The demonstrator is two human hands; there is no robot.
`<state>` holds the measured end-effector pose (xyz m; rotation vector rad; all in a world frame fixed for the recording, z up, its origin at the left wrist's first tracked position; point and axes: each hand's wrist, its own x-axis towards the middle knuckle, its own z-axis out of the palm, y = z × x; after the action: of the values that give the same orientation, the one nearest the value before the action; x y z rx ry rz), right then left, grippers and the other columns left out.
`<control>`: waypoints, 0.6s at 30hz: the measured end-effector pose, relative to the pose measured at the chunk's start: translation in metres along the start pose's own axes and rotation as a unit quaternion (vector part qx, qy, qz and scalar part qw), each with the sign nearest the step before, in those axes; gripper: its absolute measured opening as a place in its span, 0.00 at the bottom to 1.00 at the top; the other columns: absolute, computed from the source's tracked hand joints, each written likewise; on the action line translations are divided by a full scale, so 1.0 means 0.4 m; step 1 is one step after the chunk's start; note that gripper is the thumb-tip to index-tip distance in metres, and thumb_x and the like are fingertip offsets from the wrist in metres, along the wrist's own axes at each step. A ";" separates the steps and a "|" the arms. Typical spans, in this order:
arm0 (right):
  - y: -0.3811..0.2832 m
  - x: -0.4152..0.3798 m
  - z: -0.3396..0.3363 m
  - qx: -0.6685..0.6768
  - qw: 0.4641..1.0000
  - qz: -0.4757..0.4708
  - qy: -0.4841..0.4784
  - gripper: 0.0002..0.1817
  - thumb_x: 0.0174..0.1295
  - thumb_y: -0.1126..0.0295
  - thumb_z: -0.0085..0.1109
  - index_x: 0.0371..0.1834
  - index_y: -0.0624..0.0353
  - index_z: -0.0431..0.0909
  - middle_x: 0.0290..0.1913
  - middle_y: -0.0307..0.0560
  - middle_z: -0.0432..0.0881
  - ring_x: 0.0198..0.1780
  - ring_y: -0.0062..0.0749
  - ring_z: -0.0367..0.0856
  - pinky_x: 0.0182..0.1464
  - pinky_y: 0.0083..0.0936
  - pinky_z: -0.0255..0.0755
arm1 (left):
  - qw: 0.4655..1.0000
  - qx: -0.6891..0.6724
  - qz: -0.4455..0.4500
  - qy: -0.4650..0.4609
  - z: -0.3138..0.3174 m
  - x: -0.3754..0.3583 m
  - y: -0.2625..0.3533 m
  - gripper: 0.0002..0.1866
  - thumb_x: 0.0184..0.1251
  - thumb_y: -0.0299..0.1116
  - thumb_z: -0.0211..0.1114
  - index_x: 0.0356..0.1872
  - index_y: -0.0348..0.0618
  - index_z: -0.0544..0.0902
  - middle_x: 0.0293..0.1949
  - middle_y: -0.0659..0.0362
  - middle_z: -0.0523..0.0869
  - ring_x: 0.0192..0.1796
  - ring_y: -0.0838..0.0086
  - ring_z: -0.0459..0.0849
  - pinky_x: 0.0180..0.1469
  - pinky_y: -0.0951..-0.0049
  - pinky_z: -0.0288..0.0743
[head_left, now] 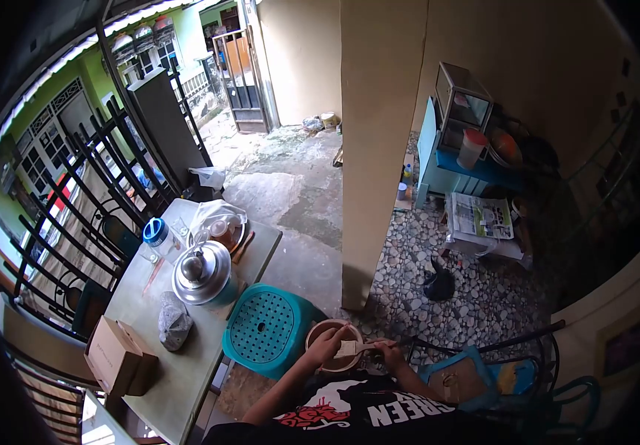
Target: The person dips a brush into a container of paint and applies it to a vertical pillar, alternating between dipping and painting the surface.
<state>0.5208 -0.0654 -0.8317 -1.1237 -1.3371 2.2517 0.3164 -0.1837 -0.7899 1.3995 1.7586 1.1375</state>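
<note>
A round pinkish-brown tub [318, 333] stands low in front of the person's body, right of a teal stool [264, 326] with a perforated top. My left hand [326, 345] is over the tub's left side, its fingers closed round something I cannot make out. A pale, flat piece [347, 348] lies between the two hands above the tub. My right hand [389, 355] is closed on the handle end of a brownish tool that reaches left to the pale piece. What lies inside the tub is mostly hidden.
On the left, a long table [179, 378] bears a cardboard box [118, 357], a grey plastic bag [174, 322], a lidded metal pot [201, 273] and jars. A pillar [379, 148] rises ahead. Chairs and a blue-framed board [459, 380] are at the right.
</note>
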 end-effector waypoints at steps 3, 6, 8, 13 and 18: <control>0.035 -0.004 -0.001 -0.083 0.996 -0.032 0.018 0.11 0.59 0.66 0.51 0.37 0.61 0.80 0.35 0.40 0.81 0.36 0.24 0.78 0.39 0.20 0.70 | 0.989 -0.070 -0.122 -0.043 -0.043 -0.001 0.092 0.20 0.73 0.44 0.44 0.48 0.36 0.75 0.30 0.60 0.75 0.31 0.78 0.73 0.35 0.78 0.68; -0.004 -0.039 0.024 0.031 0.999 0.004 -0.009 0.11 0.59 0.66 0.51 0.38 0.60 0.79 0.34 0.40 0.81 0.35 0.24 0.78 0.39 0.21 0.71 | 0.961 -0.172 -0.205 -0.065 -0.039 -0.002 0.060 0.23 0.71 0.48 0.45 0.49 0.36 0.75 0.31 0.60 0.76 0.32 0.78 0.74 0.35 0.78 0.69; 0.030 -0.036 0.018 -0.012 0.999 -0.030 -0.002 0.12 0.59 0.66 0.51 0.40 0.60 0.79 0.33 0.41 0.81 0.35 0.24 0.78 0.39 0.22 0.71 | 0.966 -0.163 -0.199 -0.018 -0.047 -0.004 0.078 0.24 0.70 0.50 0.47 0.47 0.37 0.76 0.28 0.63 0.73 0.28 0.81 0.72 0.29 0.80 0.66; 0.082 -0.016 -0.004 -0.076 0.996 -0.056 0.011 0.13 0.60 0.66 0.50 0.43 0.60 0.78 0.35 0.42 0.81 0.36 0.27 0.79 0.39 0.22 0.73 | 0.964 -0.193 -0.181 -0.025 -0.037 -0.007 0.060 0.26 0.69 0.51 0.48 0.40 0.33 0.77 0.28 0.55 0.78 0.31 0.73 0.76 0.37 0.71 0.70; 0.036 -0.051 0.035 -0.048 0.997 -0.056 0.035 0.13 0.59 0.64 0.49 0.43 0.57 0.78 0.39 0.39 0.80 0.40 0.25 0.78 0.43 0.22 0.72 | 0.976 -0.186 -0.109 -0.020 -0.046 0.004 0.078 0.26 0.69 0.50 0.48 0.45 0.32 0.76 0.33 0.50 0.80 0.37 0.66 0.79 0.42 0.68 0.70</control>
<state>0.5255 -0.0937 -0.8303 -1.1186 -1.4562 2.0709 0.3136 -0.1844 -0.7537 0.9756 1.5278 1.2306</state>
